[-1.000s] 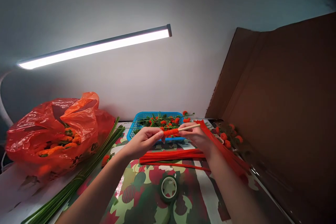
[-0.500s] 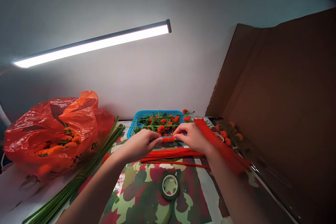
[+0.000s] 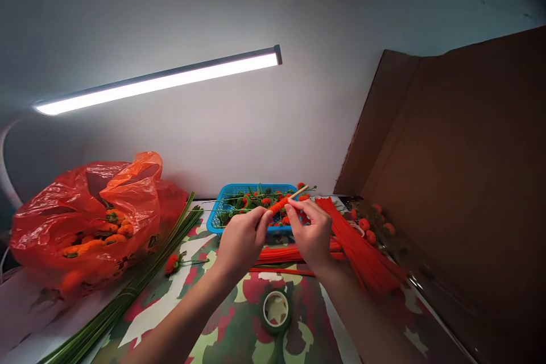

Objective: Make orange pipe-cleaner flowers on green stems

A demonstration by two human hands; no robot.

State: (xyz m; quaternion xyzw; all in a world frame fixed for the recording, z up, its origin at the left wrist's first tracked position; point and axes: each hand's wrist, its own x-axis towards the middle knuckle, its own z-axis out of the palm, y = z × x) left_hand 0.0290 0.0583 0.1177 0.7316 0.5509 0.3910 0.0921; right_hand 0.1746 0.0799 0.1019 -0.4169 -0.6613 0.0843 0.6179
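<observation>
Both hands are raised before the blue basket (image 3: 214,211), which holds orange pompom-like flowers and green stems. Between them is a thin wooden stick (image 3: 301,191) with orange pipe cleaner (image 3: 279,205) coiled around it. My left hand (image 3: 244,237) pinches the near left end of the coil, fingers curled. At the other end, the thumb and fingers of my right hand (image 3: 310,232) close on the coil where the bare stick sticks out, tilted up to the right. Below the hands lie orange-red pipe cleaners (image 3: 277,253), partly hidden by the right hand.
A roll of green tape (image 3: 276,310) lies in front on the camouflage-patterned cover (image 3: 222,318). To the left are a single orange flower (image 3: 172,264), green pipe cleaners (image 3: 136,284) and a red plastic bag (image 3: 46,210). A cardboard sheet (image 3: 460,153) stands right; a lit lamp (image 3: 170,81) hangs above.
Both hands have turned the coil from level to a slant, and the bare stick end now shows at upper right. The single flower on the left has come into clear view.
</observation>
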